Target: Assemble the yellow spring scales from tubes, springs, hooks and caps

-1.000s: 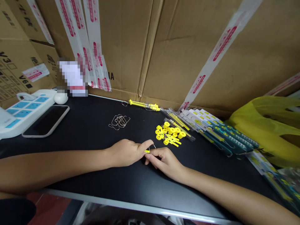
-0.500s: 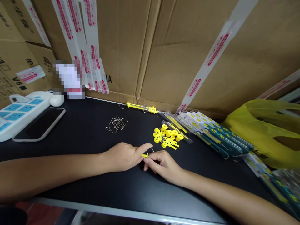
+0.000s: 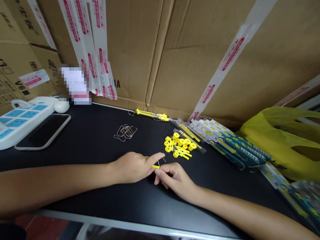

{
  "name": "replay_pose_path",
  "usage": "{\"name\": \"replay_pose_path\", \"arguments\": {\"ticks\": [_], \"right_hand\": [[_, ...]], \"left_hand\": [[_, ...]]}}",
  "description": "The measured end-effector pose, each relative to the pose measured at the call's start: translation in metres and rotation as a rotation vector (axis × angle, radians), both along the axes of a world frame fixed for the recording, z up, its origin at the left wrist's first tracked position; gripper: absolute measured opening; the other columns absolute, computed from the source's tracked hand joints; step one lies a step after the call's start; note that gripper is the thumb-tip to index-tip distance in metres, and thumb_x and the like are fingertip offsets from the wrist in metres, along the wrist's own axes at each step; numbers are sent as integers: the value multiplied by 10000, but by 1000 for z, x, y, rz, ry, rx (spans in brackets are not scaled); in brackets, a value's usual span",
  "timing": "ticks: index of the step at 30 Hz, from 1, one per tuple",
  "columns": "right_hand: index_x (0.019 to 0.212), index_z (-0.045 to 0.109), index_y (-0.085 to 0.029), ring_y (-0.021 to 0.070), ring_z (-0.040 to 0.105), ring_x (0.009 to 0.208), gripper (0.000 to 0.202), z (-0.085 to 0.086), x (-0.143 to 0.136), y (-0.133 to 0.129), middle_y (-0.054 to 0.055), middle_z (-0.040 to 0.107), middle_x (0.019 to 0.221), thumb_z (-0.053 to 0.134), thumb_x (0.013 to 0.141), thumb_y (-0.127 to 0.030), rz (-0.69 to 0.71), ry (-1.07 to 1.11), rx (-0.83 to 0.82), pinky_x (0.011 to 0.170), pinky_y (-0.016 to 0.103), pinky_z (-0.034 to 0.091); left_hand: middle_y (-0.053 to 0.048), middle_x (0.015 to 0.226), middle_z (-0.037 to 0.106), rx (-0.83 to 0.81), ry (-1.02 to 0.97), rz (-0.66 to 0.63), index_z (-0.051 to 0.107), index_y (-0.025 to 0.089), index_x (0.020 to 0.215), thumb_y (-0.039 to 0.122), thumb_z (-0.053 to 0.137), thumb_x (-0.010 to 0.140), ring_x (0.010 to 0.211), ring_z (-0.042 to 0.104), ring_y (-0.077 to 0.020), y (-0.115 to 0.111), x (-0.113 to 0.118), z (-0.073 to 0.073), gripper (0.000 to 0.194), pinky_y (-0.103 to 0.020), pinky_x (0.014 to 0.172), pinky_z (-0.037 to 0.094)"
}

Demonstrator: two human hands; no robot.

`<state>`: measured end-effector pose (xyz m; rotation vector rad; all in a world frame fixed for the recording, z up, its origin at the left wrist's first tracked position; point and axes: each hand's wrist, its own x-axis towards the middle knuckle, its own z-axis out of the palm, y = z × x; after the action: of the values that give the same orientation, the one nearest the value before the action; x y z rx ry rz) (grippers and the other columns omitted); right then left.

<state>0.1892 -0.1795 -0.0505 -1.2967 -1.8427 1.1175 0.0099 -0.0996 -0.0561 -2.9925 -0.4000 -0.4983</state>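
Observation:
My left hand is closed around a thin yellow plastic piece, whose end pokes out past the fingers. Just beyond it, my right hand pinches a bent metal wire between thumb and fingertips. The wire crosses the tip of the yellow piece; whether it passes through cannot be seen. Most of the yellow piece is hidden in the left hand. A heap of small yellow plastic parts, rings and forked pieces with springs, lies beyond the right hand. Farther left is a tangle of bent wire hooks.
Along the cardboard wall lie yellow rod assemblies and fanned-out packaged cards. A yellow plastic bag is at the right. On the left are a phone and a white power strip. The table's front edge is near me.
Both hands stay together with only slight shifts of the fingers. The wire's bent end between them has tilted a little. The whole view has moved slightly.

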Motion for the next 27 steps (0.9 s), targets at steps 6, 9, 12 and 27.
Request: {"name": "replay_pose_path", "arguments": {"ticks": [6,9,12,27], "right_hand": [[653,659,-111,55,388,408,433,-1,1,1,-41,449,441,438,917,-374,1,8,11,448,184,308],[661,657,-111,54,392,409,420,-2,3,2,-42,452,445,443,916,-367,21,11,11,448,182,309],[663,651,-112,53,390,405,413,-3,5,4,-45,448,443,446,916,-366,29,20,0,445,181,309],[700,621,-133,86,491,517,356,-2,8,6,8,553,579,413,937,-297,97,-164,273,541,198,372]], "left_hand": [[-19,743,676,22,-6,8,288,99,1309,276,339,952,603,662,-170,-1,2,-1,402,-241,504,480],[-16,722,672,56,3,21,301,95,1299,279,350,949,586,659,-173,-2,2,-1,399,-244,493,477],[-3,688,659,84,-14,47,305,100,1294,270,347,949,559,650,-170,-4,3,0,387,-242,473,466],[11,676,633,22,21,15,455,172,811,232,340,946,574,635,-162,-2,1,-3,187,-237,471,438]]}}
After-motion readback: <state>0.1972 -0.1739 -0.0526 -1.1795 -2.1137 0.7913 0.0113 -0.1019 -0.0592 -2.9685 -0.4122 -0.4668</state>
